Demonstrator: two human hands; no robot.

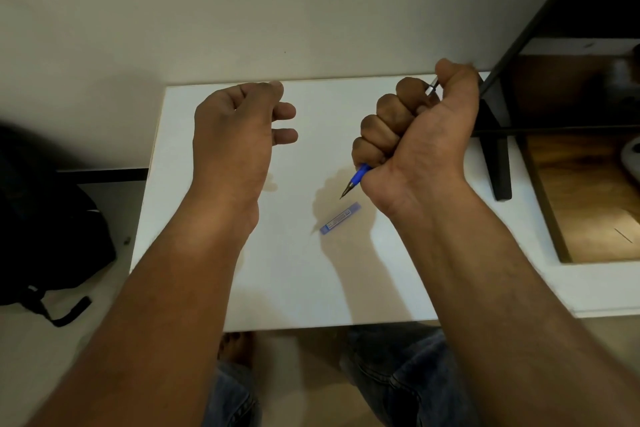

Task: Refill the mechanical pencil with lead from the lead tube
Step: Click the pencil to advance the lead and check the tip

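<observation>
My right hand (412, 128) is closed in a fist around the blue mechanical pencil (358, 177). Its dark metal tip points down and to the left, a little above the table. The pencil's top end shows beside my thumb. Below the tip, the small blue lead tube (340, 218) lies flat on the white table (207, 270). My left hand (239, 121) hovers over the table to the left. Its fingers are loosely curled and apart, and nothing shows in them.
A black metal frame leg (498, 163) stands on the table just right of my right hand. A wooden recess (588, 198) lies at the far right. A black backpack (45, 225) sits on the floor to the left. The wall runs behind the table.
</observation>
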